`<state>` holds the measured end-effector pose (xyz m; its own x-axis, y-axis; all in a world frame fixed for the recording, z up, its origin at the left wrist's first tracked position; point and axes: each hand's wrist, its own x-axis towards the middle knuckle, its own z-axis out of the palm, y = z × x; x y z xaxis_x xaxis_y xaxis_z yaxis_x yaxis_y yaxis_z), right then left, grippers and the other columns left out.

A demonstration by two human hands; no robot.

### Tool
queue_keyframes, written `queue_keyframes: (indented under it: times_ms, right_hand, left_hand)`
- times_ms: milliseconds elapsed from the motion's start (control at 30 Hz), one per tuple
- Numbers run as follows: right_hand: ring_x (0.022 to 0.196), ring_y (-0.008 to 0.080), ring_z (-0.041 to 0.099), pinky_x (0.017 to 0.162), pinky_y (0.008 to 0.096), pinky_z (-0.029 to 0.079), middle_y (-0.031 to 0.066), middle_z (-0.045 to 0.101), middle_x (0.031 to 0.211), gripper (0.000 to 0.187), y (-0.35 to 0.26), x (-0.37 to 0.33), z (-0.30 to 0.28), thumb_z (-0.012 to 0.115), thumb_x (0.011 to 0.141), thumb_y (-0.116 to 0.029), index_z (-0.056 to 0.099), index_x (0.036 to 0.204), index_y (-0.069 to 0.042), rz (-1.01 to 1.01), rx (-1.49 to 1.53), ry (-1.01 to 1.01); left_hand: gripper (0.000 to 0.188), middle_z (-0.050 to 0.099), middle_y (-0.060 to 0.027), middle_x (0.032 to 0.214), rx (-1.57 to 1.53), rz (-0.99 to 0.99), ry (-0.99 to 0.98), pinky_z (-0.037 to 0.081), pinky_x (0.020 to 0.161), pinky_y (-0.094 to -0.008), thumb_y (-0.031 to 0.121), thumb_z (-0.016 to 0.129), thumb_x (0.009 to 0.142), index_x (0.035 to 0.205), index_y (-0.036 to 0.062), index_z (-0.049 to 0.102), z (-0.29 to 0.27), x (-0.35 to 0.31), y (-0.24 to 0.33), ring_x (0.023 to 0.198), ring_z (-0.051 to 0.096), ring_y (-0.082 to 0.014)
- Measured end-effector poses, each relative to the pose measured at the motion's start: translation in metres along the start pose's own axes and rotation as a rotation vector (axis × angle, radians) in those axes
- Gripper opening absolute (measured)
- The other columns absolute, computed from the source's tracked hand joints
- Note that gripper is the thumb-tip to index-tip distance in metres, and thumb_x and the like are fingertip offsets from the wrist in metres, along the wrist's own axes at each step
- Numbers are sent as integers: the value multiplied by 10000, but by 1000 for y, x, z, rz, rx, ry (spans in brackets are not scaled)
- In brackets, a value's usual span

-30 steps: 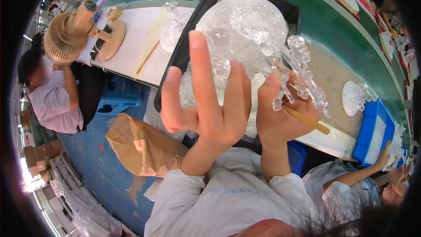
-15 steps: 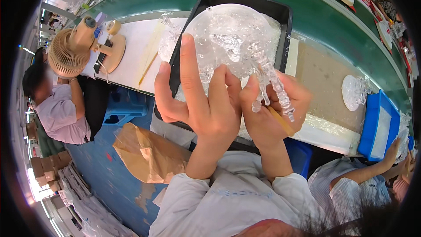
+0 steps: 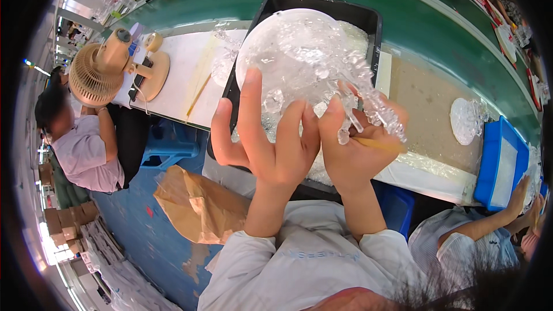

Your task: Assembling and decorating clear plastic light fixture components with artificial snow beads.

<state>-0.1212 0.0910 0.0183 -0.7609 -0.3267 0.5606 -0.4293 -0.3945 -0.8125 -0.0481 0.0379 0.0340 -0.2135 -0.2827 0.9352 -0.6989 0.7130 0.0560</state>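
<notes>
A round whitish disc (image 3: 259, 40) with clear, glossy plastic pieces stands tilted over a black tray (image 3: 377, 23). My left hand (image 3: 268, 144) is in front of its near side, thumb and index finger pinched together, other fingers raised. Whatever lies in that pinch is too small to make out. My right hand (image 3: 357, 155) is closed around a thin yellowish stick (image 3: 377, 145), which pokes out toward the right. Clear branch-like plastic (image 3: 383, 112) with drop-shaped ends passes over the right fingers; I cannot tell whether they grip it.
Left on the bench stands a beige fan (image 3: 95, 75); beyond it sits a person (image 3: 86, 144). A brown paper bag (image 3: 199, 204) is below the bench edge. To the right are another disc with clear parts (image 3: 464, 121), a blue bin (image 3: 495, 164) and a co-worker's arm (image 3: 484, 222).
The disc and its clear branches have shifted and turned slightly, and the yellowish stick lies flatter. Both hands have moved a little; the left hand keeps its pinch.
</notes>
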Motion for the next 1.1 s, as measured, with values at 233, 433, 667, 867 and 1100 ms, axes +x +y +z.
queue_keyframes:
  times_ms: [233, 433, 667, 867, 1100]
  right_hand:
    - [1020, 222, 635, 805, 301, 566, 233, 571, 1177, 513, 4, 1, 2, 746, 772, -1, 383, 1129, 57, -79, 42, -62]
    - [938, 277, 670, 723, 325, 582, 291, 564, 1152, 483, 4, -2, 5, 752, 804, -47, 378, 1107, -6, -207, 73, -91]
    - [937, 231, 660, 743, 302, 563, 268, 568, 1153, 457, 0, -5, 4, 727, 809, -8, 372, 1096, 21, -162, 23, -110]
    - [942, 184, 647, 775, 293, 548, 235, 570, 1155, 458, 1, -6, 3, 705, 809, 28, 362, 1112, 29, -163, 25, -112]
    - [947, 194, 650, 772, 302, 555, 242, 572, 1163, 469, 4, -7, 0, 717, 804, 27, 374, 1123, 9, -180, 66, -122]
  left_hand:
    - [114, 635, -257, 1189, 89, -57, 28, 312, 966, -419, 192, 670, 780, 783, 79, 658, 0, 3, 4, 1163, 398, -411]
    - [218, 623, -260, 1215, 22, -154, -13, 287, 971, -432, 275, 664, 807, 752, 64, 667, -4, 9, 7, 1178, 429, -434]
    - [234, 608, -241, 1256, 66, -181, -80, 235, 986, -407, 291, 657, 789, 732, 66, 692, -8, 7, 6, 1267, 420, -457]
    - [233, 604, -232, 1270, 49, -192, -92, 229, 992, -394, 295, 652, 796, 715, 80, 691, -7, 6, 6, 1284, 409, -463]
    - [274, 612, -218, 1264, 45, -199, -56, 218, 1019, -400, 317, 634, 833, 680, 91, 665, -7, 8, 8, 1281, 411, -462]
